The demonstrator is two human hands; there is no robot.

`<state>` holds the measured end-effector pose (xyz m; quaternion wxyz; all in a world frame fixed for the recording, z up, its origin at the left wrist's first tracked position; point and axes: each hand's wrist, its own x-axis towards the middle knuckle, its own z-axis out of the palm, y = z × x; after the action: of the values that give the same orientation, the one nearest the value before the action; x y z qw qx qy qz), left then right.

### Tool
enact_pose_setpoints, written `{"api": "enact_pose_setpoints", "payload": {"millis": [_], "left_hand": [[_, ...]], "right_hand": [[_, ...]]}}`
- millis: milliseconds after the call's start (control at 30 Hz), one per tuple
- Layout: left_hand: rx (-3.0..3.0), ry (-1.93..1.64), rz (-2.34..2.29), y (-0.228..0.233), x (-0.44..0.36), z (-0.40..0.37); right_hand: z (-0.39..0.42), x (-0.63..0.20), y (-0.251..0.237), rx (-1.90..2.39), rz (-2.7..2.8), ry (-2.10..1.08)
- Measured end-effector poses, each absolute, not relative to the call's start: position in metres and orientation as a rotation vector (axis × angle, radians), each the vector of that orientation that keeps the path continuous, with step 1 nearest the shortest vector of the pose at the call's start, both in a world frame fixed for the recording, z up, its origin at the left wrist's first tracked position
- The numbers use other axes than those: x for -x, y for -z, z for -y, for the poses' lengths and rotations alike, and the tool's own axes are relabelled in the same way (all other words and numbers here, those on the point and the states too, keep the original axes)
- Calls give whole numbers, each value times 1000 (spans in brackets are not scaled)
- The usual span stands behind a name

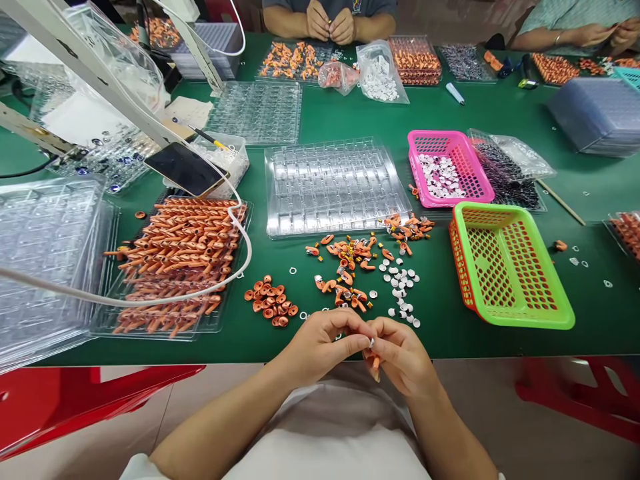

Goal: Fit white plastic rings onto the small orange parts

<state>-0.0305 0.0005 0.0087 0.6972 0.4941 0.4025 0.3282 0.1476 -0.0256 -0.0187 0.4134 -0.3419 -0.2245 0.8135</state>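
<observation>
Just past the table's front edge, my left hand (327, 343) and my right hand (405, 357) meet at the fingertips. My right hand is closed around a small orange plastic part (375, 363), whose lower end pokes out under the fingers. Between both thumbs and fingertips shows a tiny white piece (371, 343), pinched by my left hand against the orange part; its exact shape is hidden. Beyond my hands lie a pile of orange curved parts (353, 253), white round discs (399, 283) to the right, and orange cup-shaped caps (270, 300) to the left.
A clear tray (335, 187) lies behind the piles. A pink basket (450, 137) holds white pieces; a green basket (520, 263) stands right. Orange parts fill a tray (180, 260) at left, crossed by a white cable (240, 220). Two people work opposite.
</observation>
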Motion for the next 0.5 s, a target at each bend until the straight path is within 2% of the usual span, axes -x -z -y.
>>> {"api": "enact_pose_setpoints", "payload": {"millis": [500], "left_hand": [[-1289, -720, -895, -12, 36, -5]], "right_hand": [[24, -147, 18, 847, 559, -2098]]}}
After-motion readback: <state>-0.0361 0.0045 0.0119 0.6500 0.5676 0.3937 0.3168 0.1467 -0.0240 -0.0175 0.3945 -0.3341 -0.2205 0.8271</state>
